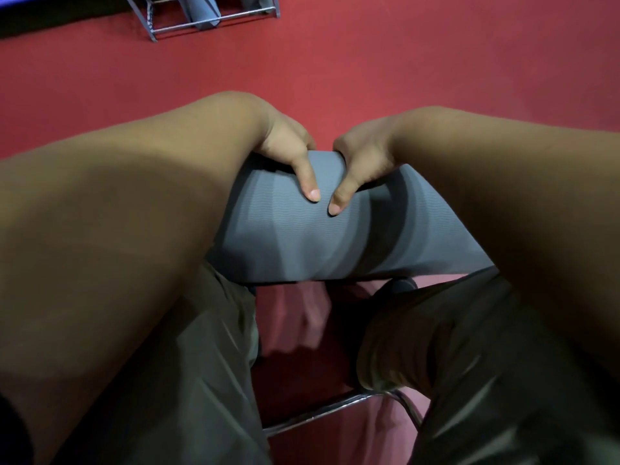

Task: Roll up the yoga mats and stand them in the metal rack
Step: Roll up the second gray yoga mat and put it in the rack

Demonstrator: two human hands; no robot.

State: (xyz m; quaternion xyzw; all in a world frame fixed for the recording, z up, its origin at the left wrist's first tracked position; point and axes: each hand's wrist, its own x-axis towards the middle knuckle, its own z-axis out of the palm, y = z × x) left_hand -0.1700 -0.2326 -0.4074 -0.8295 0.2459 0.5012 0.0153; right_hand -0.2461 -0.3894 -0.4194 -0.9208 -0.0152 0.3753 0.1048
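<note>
Starting at the left hand (288, 156): clamped over the top of the rolled grey yoga mat (302, 236), thumb flat down the near side, other fingers curled over the far edge and out of sight. Same deal with the right hand (365, 159), thumb pressed on the near face and the rest wrapped over the top. Hands just beside each other around the middle of the roll, thumb tips close but apart.

Roll lying crosswise just past the knees, both ends hidden behind the forearms. Honestly can't tell whether resting on the red floor (402, 62) or lifted off it. Surface-wise: matte grey, fine wavy ribbing all over, lighter and darker bands of shade running round it. Looks tightly wound, no loose flap showing from this side.

Closer in, dark olive trousers (188, 380) on either side, and a curved chrome tube (335, 411) low between the legs.

Way off at the top left, well apart from the hands: metal wire rack (241, 15) sitting on the floor. Inside it, a grey-blue rolled mat (201, 11) standing up, plus a darker roll (255, 0) to its right, both tops cut off by the frame edge. Left of the rack, a dark blue strip (50, 5), too cropped to name.
</note>
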